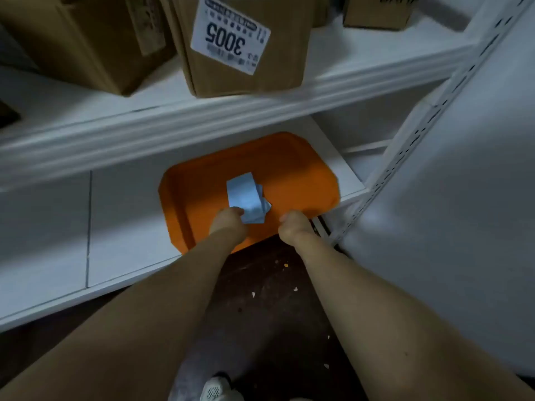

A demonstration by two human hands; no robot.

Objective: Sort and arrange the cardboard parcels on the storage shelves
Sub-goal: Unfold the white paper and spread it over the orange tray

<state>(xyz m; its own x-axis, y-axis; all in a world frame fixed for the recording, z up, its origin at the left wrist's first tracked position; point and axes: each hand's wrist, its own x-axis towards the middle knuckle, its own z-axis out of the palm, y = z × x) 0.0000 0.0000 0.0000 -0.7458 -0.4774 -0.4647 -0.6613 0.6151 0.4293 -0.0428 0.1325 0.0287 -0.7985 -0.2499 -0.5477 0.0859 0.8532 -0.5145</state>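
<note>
Down by the dark floor (266, 285), both arms reach in. The left hand (228, 222) pinches a bunch of pale paper slips (246, 198), fingers curled on their near edge. The right hand (295, 228) grasps the near rim of the orange tray (298, 175), which sits on the lower shelf (124, 215). Farther back, three cardboard parcels (246, 70) stand on the upper shelf (202, 117), the middle one labelled 3005.

Orange tray (292, 172) on lower shelf (124, 224), near corner overhanging the dark floor (269, 299). Left hand (228, 224) pinches white paper slips (243, 195) lying in the tray. Right hand (292, 227) grips the tray's near rim. Cardboard parcels on upper shelf (188, 120); middle parcel (286, 50) labelled 3005.
</note>
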